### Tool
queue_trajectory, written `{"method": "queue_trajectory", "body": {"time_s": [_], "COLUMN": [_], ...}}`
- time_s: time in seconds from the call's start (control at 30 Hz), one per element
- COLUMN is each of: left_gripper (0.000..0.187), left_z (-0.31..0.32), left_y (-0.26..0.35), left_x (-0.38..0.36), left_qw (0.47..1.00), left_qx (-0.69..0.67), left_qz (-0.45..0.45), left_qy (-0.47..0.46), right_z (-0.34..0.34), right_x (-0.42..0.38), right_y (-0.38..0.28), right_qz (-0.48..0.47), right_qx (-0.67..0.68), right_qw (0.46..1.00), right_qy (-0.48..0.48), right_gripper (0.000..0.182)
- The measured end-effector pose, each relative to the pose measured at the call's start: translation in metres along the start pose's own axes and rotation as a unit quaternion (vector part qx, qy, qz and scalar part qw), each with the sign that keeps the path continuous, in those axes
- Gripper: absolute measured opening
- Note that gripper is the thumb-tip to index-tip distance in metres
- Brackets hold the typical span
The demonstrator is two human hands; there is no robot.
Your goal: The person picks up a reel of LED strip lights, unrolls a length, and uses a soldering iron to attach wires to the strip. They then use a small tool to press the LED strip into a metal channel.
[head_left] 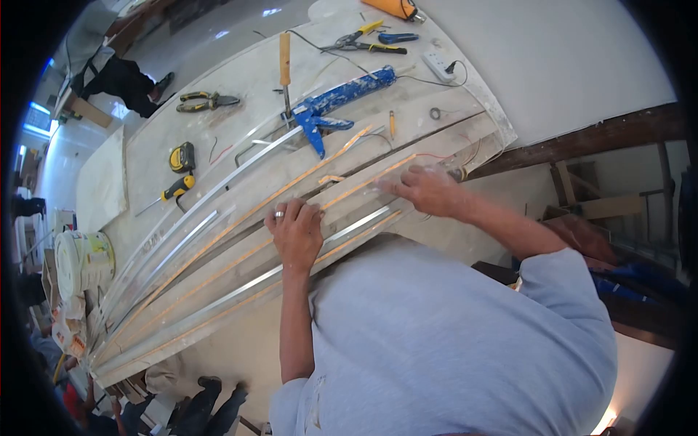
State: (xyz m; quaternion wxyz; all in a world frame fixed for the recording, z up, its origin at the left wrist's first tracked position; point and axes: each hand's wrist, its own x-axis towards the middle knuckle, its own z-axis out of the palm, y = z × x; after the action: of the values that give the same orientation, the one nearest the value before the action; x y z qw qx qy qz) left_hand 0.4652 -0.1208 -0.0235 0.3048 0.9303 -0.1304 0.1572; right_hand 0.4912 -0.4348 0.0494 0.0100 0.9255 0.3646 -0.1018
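Note:
My left hand point(297, 231), with a ring on one finger, rests on the long pale board point(240, 236). Its fingers are curled together over a thin orange strip point(363, 183), which looks like an LED strip and runs along the board under them. A red wire point(434, 155) leads from the strip's right end. My right hand point(427, 192) is farther right, above the board's near edge. Its fingers are drawn together and slightly blurred; whatever is between them is hidden. Close to me lies a shiny metal channel point(356, 224), with another orange strip point(342, 247) along its near side.
Beyond the boards lie a blue caulking gun point(320, 112), a hammer point(284, 65), pliers point(207, 101), a tape measure point(182, 156), a screwdriver point(174, 189) and a power strip point(439, 67). A white bucket point(86, 261) stands at left. Other people's legs point(207, 407) show below left.

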Motion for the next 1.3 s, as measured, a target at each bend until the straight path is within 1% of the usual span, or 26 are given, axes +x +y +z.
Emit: {"method": "queue_trajectory", "body": {"time_s": [0.03, 0.1, 0.13, 0.2, 0.23, 0.3, 0.33, 0.37, 0.43, 0.47, 0.53, 0.57, 0.63, 0.67, 0.7, 0.77, 0.8, 0.87, 0.9, 0.97, 1.0, 1.07, 1.2, 1.27, 1.3], "left_gripper": [0.013, 0.014, 0.016, 0.016, 0.016, 0.018, 0.019, 0.019, 0.024, 0.024, 0.028, 0.028, 0.025, 0.025, 0.025, 0.025, 0.024, 0.022, 0.021, 0.020, 0.019, 0.018, 0.020, 0.020, 0.025], "left_z": [0.001, 0.000, -0.002, -0.003, -0.002, -0.004, -0.006, -0.007, -0.009, -0.007, 0.002, 0.008, 0.019, 0.022, 0.025, 0.031, 0.031, 0.030, 0.029, 0.028, 0.028, 0.028, 0.026, 0.023, 0.020], "left_y": [0.001, 0.002, 0.002, 0.003, 0.003, 0.004, 0.006, 0.009, 0.023, 0.031, 0.047, 0.051, 0.055, 0.052, 0.049, 0.046, 0.047, 0.049, 0.051, 0.053, 0.054, 0.054, 0.053, 0.053, 0.054], "left_x": [-0.001, -0.001, 0.000, 0.000, 0.000, 0.001, 0.003, 0.007, 0.015, 0.020, 0.030, 0.033, 0.035, 0.033, 0.031, 0.027, 0.027, 0.029, 0.032, 0.033, 0.033, 0.034, 0.037, 0.042, 0.045], "left_qw": [1.000, 1.000, 0.999, 0.999, 0.999, 0.999, 0.999, 0.999, 0.998, 0.998, 0.997, 0.997, 0.997, 0.997, 0.997, 0.996, 0.997, 0.996, 0.996, 0.995, 0.994, 0.991, 0.989, 0.987, 0.987], "left_qx": [-0.005, 0.025, 0.028, 0.028, 0.030, 0.024, 0.019, 0.020, 0.009, 0.011, 0.005, 0.008, -0.017, -0.014, -0.010, -0.006, -0.011, -0.014, -0.025, -0.037, -0.035, -0.035, -0.031, -0.025, -0.034], "left_qz": [0.001, -0.005, 0.005, 0.005, 0.002, -0.003, -0.009, -0.010, -0.006, -0.009, 0.020, 0.015, 0.001, -0.007, -0.013, -0.031, -0.033, -0.049, -0.055, -0.073, -0.084, -0.104, -0.111, -0.117, -0.115], "left_qy": [0.003, -0.010, -0.017, -0.022, -0.030, -0.035, -0.043, -0.045, -0.058, -0.059, -0.070, -0.072, -0.073, -0.077, -0.077, -0.082, -0.074, -0.070, -0.064, -0.063, -0.065, -0.071, -0.096, -0.107, -0.110], "right_z": [0.003, 0.011, 0.017, 0.031, 0.042, 0.059, 0.049, 0.050, 0.051, 0.043, 0.014, -0.002, -0.024, -0.019, -0.022, -0.042, -0.045, -0.049, -0.054, -0.064, -0.064, -0.063, -0.075, -0.066, -0.066], "right_x": [-0.010, -0.031, -0.040, -0.054, -0.058, -0.062, -0.059, -0.059, -0.059, -0.057, -0.051, -0.046, -0.033, -0.029, -0.021, -0.006, -0.001, 0.011, 0.019, 0.035, 0.040, 0.051, 0.070, 0.072, 0.076], "right_y": [-0.004, -0.018, -0.023, -0.032, -0.037, -0.042, -0.044, -0.038, -0.020, -0.009, 0.013, 0.021, 0.038, 0.051, 0.056, 0.063, 0.067, 0.077, 0.080, 0.083, 0.086, 0.091, 0.086, 0.086, 0.085], "right_qz": [0.002, 0.068, 0.069, 0.085, 0.085, 0.120, 0.127, 0.127, 0.136, 0.134, 0.135, 0.130, 0.133, 0.095, 0.088, 0.105, 0.098, 0.021, 0.014, -0.004, -0.011, -0.036, -0.053, -0.071, -0.074], "right_qx": [-0.005, 0.073, 0.069, 0.142, 0.140, 0.255, 0.264, 0.266, 0.261, 0.264, 0.241, 0.245, 0.188, 0.206, 0.212, 0.198, 0.203, 0.179, 0.184, 0.149, 0.152, 0.127, 0.124, 0.156, 0.159], "right_qw": [1.000, 0.995, 0.995, 0.985, 0.985, 0.955, 0.950, 0.949, 0.949, 0.949, 0.960, 0.960, 0.970, 0.972, 0.971, 0.963, 0.961, 0.967, 0.965, 0.953, 0.950, 0.937, 0.923, 0.937, 0.935], "right_qy": [-0.002, -0.003, -0.002, 0.042, 0.044, 0.092, 0.109, 0.108, 0.114, 0.112, 0.036, 0.034, -0.073, -0.063, -0.069, -0.148, -0.159, -0.179, -0.189, -0.263, -0.273, -0.324, -0.360, -0.304, -0.308], "right_gripper": [0.065, 0.069, 0.069, 0.071, 0.071, 0.071, 0.066, 0.066, 0.054, 0.054, 0.045, 0.045, 0.043, 0.048, 0.048, 0.054, 0.054, 0.064, 0.064, 0.072, 0.072, 0.077, 0.074, 0.079, 0.079]}}
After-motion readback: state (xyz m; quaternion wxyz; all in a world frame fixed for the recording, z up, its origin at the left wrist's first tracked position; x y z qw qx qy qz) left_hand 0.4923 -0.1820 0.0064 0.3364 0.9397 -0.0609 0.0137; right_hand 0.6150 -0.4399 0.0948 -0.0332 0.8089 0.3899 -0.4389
